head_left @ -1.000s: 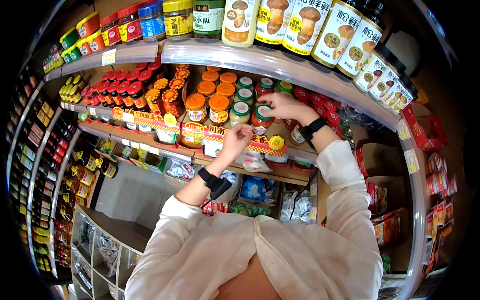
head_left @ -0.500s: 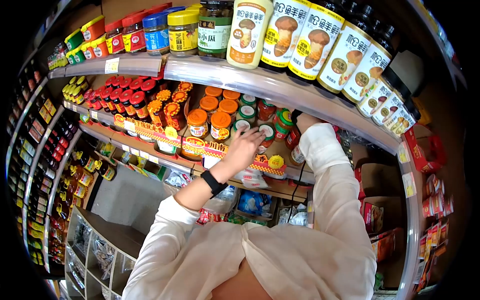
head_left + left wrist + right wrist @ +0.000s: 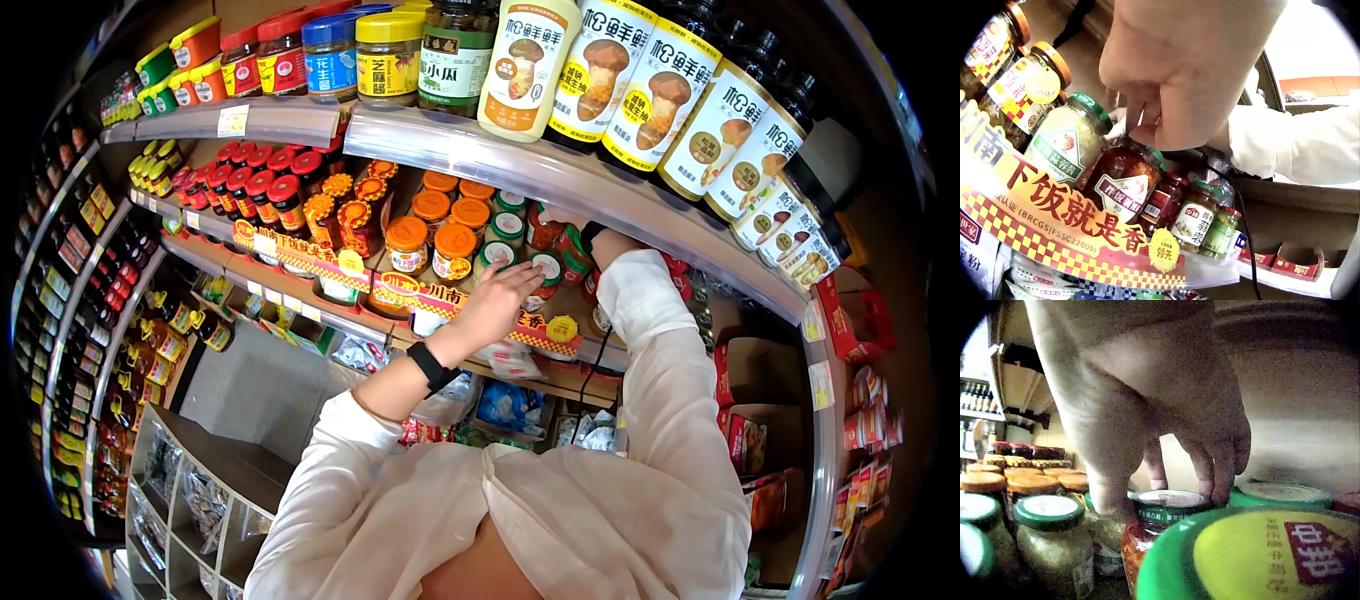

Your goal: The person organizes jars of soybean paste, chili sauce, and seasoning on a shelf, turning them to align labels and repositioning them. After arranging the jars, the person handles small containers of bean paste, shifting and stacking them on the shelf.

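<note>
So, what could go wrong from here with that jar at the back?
The right hand grips the back jar by its lid, close among others, so lifting it might knock the wide green-and-yellow lid. The shelf above overhangs and could catch the wrist. The dark cable hanging near the right sleeve might snag.

This is a shop, likely a grocery: curved shelves point(image 3: 460, 150) with price tags point(image 3: 232, 121) hold rows of matching sauce jars point(image 3: 407, 245), labelled bottles point(image 3: 607, 70) and a promotional strip point(image 3: 300, 255).
</note>
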{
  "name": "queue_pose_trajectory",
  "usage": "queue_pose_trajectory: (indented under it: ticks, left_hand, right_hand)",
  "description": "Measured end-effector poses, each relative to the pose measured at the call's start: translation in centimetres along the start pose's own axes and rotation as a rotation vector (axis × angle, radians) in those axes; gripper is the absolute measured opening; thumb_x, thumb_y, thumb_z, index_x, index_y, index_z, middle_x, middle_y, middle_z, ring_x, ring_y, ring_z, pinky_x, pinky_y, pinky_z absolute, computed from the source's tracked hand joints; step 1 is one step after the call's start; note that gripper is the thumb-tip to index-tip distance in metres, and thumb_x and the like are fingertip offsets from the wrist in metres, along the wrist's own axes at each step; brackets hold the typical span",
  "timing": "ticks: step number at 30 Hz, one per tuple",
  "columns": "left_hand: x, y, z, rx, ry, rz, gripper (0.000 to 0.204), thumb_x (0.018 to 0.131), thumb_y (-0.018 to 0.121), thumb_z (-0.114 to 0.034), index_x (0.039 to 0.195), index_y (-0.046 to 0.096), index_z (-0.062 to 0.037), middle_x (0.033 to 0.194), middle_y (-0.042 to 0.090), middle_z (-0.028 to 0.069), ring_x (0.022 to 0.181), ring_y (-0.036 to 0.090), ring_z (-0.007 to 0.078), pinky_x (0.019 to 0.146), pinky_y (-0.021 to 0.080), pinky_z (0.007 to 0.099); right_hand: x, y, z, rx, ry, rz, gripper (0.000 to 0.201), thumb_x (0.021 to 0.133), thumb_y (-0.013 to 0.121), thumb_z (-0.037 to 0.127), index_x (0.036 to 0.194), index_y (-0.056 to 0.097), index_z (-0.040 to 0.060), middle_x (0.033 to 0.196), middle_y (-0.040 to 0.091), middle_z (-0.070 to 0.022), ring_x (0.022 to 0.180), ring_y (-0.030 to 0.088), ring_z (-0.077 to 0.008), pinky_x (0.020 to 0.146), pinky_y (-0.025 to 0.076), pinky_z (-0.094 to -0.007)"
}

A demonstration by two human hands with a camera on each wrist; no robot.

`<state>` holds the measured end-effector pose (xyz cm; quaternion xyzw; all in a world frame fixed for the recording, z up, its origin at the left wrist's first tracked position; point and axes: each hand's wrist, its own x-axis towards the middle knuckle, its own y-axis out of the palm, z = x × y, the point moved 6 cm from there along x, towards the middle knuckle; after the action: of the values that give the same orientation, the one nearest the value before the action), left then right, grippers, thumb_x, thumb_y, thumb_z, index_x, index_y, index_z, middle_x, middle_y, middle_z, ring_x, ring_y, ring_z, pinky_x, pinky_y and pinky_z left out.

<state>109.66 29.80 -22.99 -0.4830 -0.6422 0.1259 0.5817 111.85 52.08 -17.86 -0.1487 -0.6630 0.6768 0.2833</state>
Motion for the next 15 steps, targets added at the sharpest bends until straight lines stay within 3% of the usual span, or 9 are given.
queue_pose_trajectory:
  ticks: [3, 4, 5, 8, 9, 11, 12, 13, 15]
  left_hand:
    - [0.0, 0.1, 0.7, -0.153, -0.031, -0.049, 0.055, 0.073, 0.055, 0.01, 0.126, 0.062, -0.0002, 0.135, 0.059, 0.0158, 0.13, 0.052, 0.03, 0.109, 0.037, 0.0441]
    - [0.2, -0.9, 0.3, -0.187, -0.012, -0.17, 0.047, 0.076, 0.053, 0.014, 0.12, 0.064, 0.0016, 0.127, 0.063, 0.0174, 0.122, 0.059, 0.0304, 0.102, 0.046, 0.0403]
    - [0.3, -0.8, 0.3, -0.188, -0.007, -0.166, 0.047, 0.076, 0.053, 0.014, 0.12, 0.064, 0.0016, 0.127, 0.063, 0.0174, 0.122, 0.059, 0.0304, 0.102, 0.046, 0.0403]
    - [0.3, 0.7, 4.3, -0.817, -0.425, -0.304, 0.031, 0.091, 0.05, 0.01, 0.122, 0.056, 0.0066, 0.111, 0.063, 0.0158, 0.108, 0.066, 0.0217, 0.088, 0.056, 0.0306]
    - [0.7, 1.7, 5.1, -1.077, -0.491, -0.298, 0.035, 0.094, 0.05, 0.008, 0.129, 0.047, 0.0061, 0.12, 0.058, 0.0165, 0.107, 0.066, 0.0238, 0.088, 0.057, 0.032]
    - [1.4, 1.9, 6.1, -1.282, -0.587, -0.286, 0.038, 0.096, 0.051, 0.007, 0.132, 0.043, 0.0044, 0.128, 0.053, 0.0157, 0.107, 0.066, 0.0249, 0.088, 0.058, 0.0329]
    - [1.7, 1.3, 6.1, -1.194, -0.544, -0.299, 0.047, 0.092, 0.062, 0.004, 0.134, 0.041, 0.0031, 0.129, 0.051, 0.0159, 0.108, 0.065, 0.0247, 0.089, 0.057, 0.0325]
    - [2.0, 1.0, 6.1, -1.189, -0.54, -0.295, 0.047, 0.092, 0.062, 0.004, 0.134, 0.041, 0.0031, 0.129, 0.051, 0.0159, 0.108, 0.065, 0.0247, 0.089, 0.057, 0.0325]
    - [2.9, -0.3, 5.0, -0.844, -0.355, -0.304, 0.056, 0.086, 0.071, 0.001, 0.134, 0.042, 0.0026, 0.128, 0.051, 0.0159, 0.107, 0.064, 0.0235, 0.09, 0.056, 0.0316]
  right_hand:
    - [-1.2, -2.5, 0.4, 0.153, -0.041, -0.048, 0.037, 0.089, 0.071, 0.027, 0.119, 0.064, 0.005, 0.108, 0.07, -0.0108, 0.096, 0.064, -0.022, 0.084, 0.051, -0.0344]
    - [-1.9, -3.5, 0.7, 0.207, -0.064, -0.063, 0.037, 0.089, 0.071, 0.027, 0.118, 0.064, 0.005, 0.108, 0.07, -0.0107, 0.096, 0.064, -0.022, 0.084, 0.051, -0.0344]
    - [-2.4, -4.7, 0.9, 0.264, -0.092, -0.072, 0.037, 0.089, 0.071, 0.027, 0.118, 0.064, 0.005, 0.108, 0.07, -0.0107, 0.096, 0.064, -0.022, 0.084, 0.051, -0.0344]
    - [-4.2, -7.5, 2.0, 0.42, -0.172, -0.071, 0.037, 0.089, 0.071, 0.027, 0.118, 0.064, 0.0049, 0.107, 0.07, -0.0106, 0.095, 0.064, -0.0219, 0.084, 0.051, -0.0344]
    - [-5.4, -8.1, 2.2, 0.457, -0.19, -0.069, 0.037, 0.089, 0.071, 0.027, 0.118, 0.064, 0.0048, 0.107, 0.07, -0.0106, 0.095, 0.064, -0.0219, 0.084, 0.051, -0.0344]
    - [-6.6, -9.1, 2.8, 0.513, -0.219, -0.066, 0.037, 0.089, 0.071, 0.027, 0.118, 0.064, 0.0048, 0.107, 0.07, -0.0105, 0.095, 0.064, -0.0218, 0.084, 0.051, -0.0344]
    - [-7.1, -9.6, 3.1, 0.538, -0.235, -0.066, 0.037, 0.089, 0.071, 0.027, 0.118, 0.064, 0.0047, 0.107, 0.07, -0.0105, 0.095, 0.064, -0.0218, 0.084, 0.051, -0.0344]
    - [-7.6, -10.0, 3.3, 0.557, -0.248, -0.064, 0.037, 0.089, 0.071, 0.027, 0.118, 0.064, 0.0047, 0.107, 0.07, -0.0104, 0.095, 0.064, -0.0218, 0.084, 0.051, -0.0344]
    - [-8.4, -10.6, 3.6, 0.589, -0.265, -0.068, 0.037, 0.089, 0.071, 0.027, 0.118, 0.064, 0.0046, 0.107, 0.07, -0.0103, 0.095, 0.064, -0.0218, 0.084, 0.051, -0.0344]
